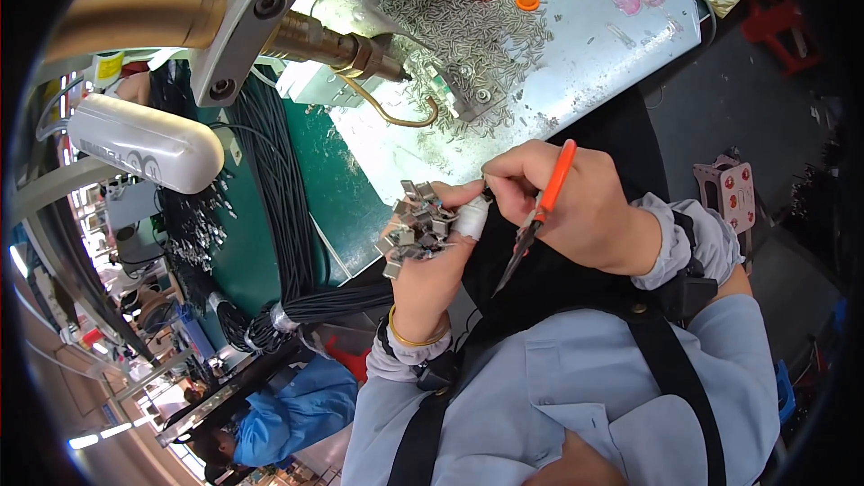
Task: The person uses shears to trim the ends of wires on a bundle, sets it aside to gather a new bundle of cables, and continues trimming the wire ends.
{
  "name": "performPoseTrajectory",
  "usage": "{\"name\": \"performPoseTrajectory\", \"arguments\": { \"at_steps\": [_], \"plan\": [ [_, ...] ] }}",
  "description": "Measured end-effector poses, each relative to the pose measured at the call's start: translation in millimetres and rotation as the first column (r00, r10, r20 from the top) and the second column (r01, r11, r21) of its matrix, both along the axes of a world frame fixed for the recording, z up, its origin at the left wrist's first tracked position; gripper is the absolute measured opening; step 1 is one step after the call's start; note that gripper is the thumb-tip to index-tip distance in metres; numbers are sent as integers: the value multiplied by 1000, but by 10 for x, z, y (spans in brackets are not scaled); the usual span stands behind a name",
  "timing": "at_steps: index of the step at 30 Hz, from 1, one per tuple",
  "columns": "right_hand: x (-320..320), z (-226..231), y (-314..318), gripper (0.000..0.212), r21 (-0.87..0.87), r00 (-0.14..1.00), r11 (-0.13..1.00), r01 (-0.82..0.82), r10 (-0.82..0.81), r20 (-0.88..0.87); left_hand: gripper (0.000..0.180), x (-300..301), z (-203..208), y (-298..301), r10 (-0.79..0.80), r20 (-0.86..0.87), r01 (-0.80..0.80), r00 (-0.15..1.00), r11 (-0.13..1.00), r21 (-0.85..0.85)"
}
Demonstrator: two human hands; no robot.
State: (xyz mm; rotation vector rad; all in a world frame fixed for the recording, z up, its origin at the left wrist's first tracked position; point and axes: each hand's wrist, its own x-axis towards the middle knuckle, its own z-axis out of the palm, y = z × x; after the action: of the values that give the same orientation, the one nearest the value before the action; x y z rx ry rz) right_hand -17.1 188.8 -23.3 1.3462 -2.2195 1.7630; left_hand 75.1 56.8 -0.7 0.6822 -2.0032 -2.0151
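My left hand [425,292] is closed around a cluster of small silver metal connectors [416,227] that stand up out of the fist. White tape [471,219] wraps one of its fingers. My right hand [589,207] meets it fingertip to fingertip, pinching at a small dark piece by the taped finger; the piece is mostly hidden. Held across the right palm is a pair of orange-handled pliers [558,178], their dark, narrow jaws pointing down toward my lap. A bundle of black cables [337,302] leads to the left wrist area.
A machine nozzle with a bent copper-coloured tube [396,115] overhangs the white worktop [594,72], where many small metal pins [450,13] lie heaped. Two orange caps [527,2] sit nearby. Black cables [274,180] cover the green mat. Someone in blue [297,409] sits at lower left.
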Motion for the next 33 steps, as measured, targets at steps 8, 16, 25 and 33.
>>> {"name": "performPoseTrajectory", "arguments": {
  "at_steps": [8,16,25,33],
  "plan": [
    [-36,117,-26,8,-264,357,959,-103,283,890,17,-115,26,8,51,72,-67,996,968,240],
    [-114,55,148,22,177,901,967,-183,93,424,16,-91,10,-16,75,-24,-65,997,959,275],
    [-4,-93,90,27,422,955,895,-147,17,297,13,-127,-4,-84,40,-9,-36,999,968,250],
    [-135,-107,52,24,116,730,975,-189,61,681,15,-499,-110,-462,-72,29,37,997,771,636]
  ]
}}
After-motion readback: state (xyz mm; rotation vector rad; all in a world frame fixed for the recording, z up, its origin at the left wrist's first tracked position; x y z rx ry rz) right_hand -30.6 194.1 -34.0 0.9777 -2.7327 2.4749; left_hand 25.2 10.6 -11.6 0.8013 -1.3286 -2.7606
